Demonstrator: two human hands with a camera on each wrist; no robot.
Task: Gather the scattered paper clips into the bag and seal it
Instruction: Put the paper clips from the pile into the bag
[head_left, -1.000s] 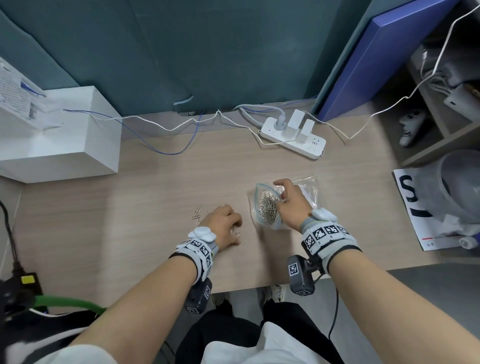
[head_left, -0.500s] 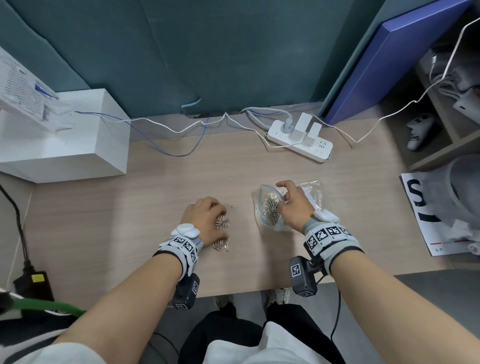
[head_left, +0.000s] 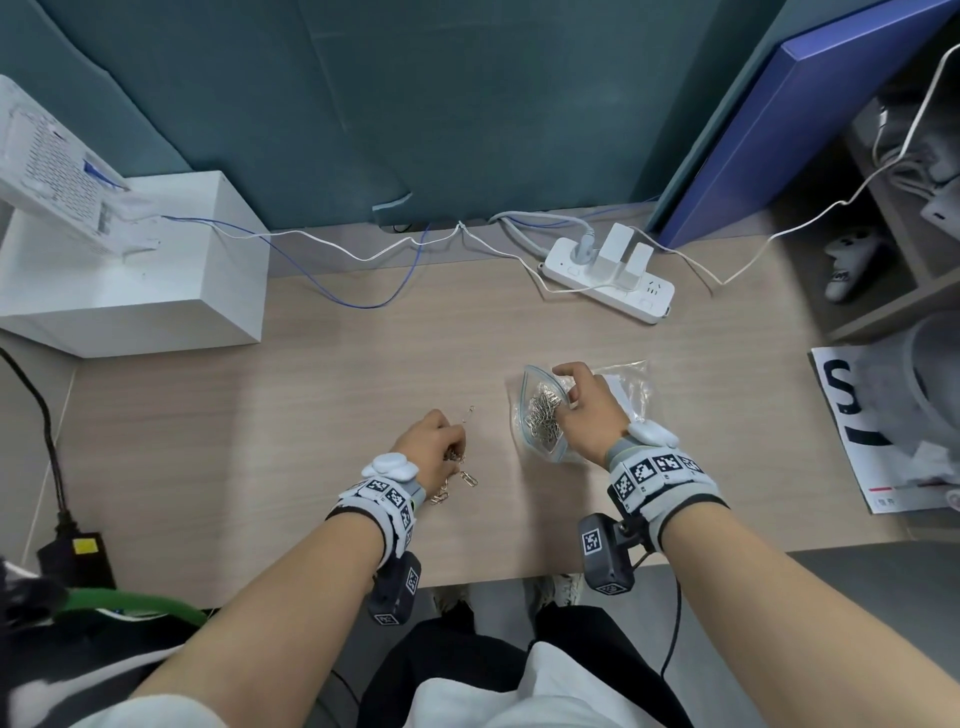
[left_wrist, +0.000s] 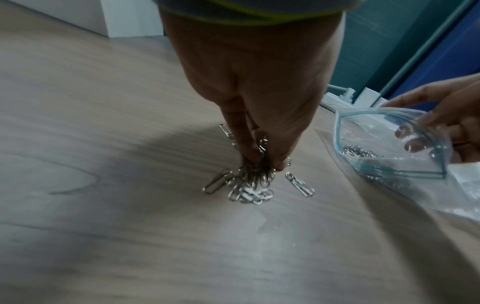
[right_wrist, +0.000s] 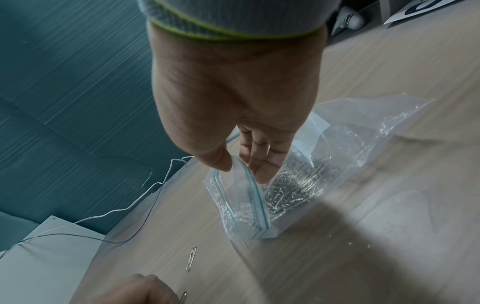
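Left grip (head_left: 434, 452) on the worktop (head_left: 322, 415), atop a cluster of paper clips (left_wrist: 249, 185); one stray clip (head_left: 468, 414) just beyond it. To its right, apart, the bag (head_left: 540, 415) lies on the worktop, clips inside, its mouth facing the left grip, with the right grip (head_left: 584, 410) at its rim. Behind the right grip, the power strip (head_left: 608, 283); behind and left of the left grip, the box (head_left: 135, 291).

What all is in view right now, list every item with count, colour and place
paper clips: many, silver, a bunch pinched at the left hand, strays on the desk, more in the bag
bag: one, clear, mouth open, desk right of centre
desk: one, light wood
power strip: one, white, back of desk
box: one, white, back left
board: one, blue, leaning back right
left hand: grips clips
right hand: holds bag mouth
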